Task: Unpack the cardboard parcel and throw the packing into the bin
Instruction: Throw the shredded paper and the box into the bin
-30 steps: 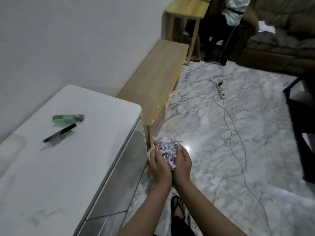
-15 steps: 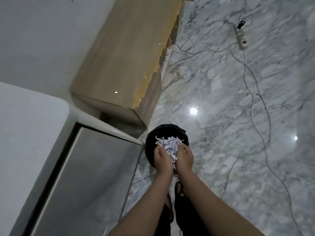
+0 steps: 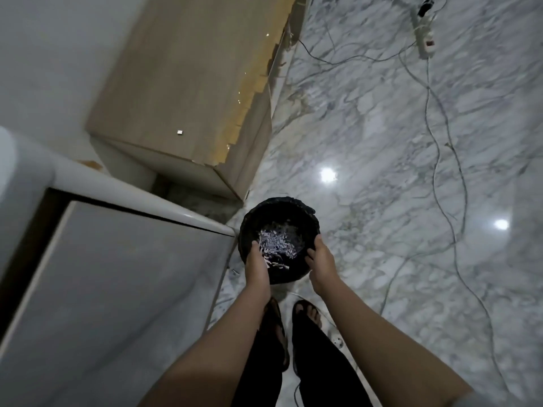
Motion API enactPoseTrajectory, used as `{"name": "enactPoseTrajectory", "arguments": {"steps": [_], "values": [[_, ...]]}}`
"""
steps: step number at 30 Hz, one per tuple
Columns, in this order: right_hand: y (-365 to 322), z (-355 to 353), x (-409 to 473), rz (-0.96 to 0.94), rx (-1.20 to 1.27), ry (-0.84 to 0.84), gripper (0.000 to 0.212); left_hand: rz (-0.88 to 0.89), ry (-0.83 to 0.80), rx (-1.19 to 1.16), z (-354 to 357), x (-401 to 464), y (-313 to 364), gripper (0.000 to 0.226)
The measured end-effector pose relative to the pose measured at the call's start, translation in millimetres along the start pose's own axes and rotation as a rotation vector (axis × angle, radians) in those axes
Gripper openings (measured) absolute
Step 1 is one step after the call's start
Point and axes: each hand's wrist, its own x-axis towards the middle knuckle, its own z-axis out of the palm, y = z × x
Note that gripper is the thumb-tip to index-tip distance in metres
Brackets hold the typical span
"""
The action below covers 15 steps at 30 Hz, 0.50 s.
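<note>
Shreds (image 3: 276, 245) of pale paper packing, heaped loose down inside bin (image 3: 305, 214), a round black one lined with a dark bag, standing on floor (image 3: 382, 127). A few strips draped over the near inner wall beside left hand (image 3: 256, 264).

Both hands over the near rim, well apart, with the open mouth between them. Left hand at the near left edge, fingers reaching down into the mouth, loosely spread, some strips touching or just under the fingertips; cannot tell whether any is pinched. Right hand (image 3: 321, 261) at the near right edge, fingers straight and together, tips by the rim, holding nothing visible.

Edges close on the left: white cabinet (image 3: 132, 198) with its rounded top lip ending in a corner just beside the bin's left rim. Far left of that, a low wooden bench (image 3: 188, 83), its near corner near the bin's far rim, with a narrow dark gap between bench and cabinet. Chipped veneer along the bench's right edge.

Open room to the right and far: glossy marble, two bright reflections of lights. Thin cables (image 3: 435, 118) trailing across that stretch from a white power strip (image 3: 426, 39) at the far right, one loop curving near the bin's right side.

Near: two feet in sandals (image 3: 279, 318) just behind the bin, dark trousers below, a socket block by the right foot.
</note>
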Motion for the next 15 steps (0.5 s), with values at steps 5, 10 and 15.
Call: {"name": "enactPoseTrajectory", "arguments": {"steps": [5, 10, 15], "values": [[-10, 7, -68, -0.013, -0.051, -0.001, 0.053, 0.062, 0.014, 0.010, -4, -95, 22, 0.063], [-33, 16, -146, -0.112, -0.085, -0.040, 0.048, 0.165, -0.053, -0.067, -6, -182, 44, 0.061], [-51, 38, -224, -0.183, -0.052, -0.150, 0.045, 0.353, 0.103, -0.201, -27, -276, 56, 0.055]]}}
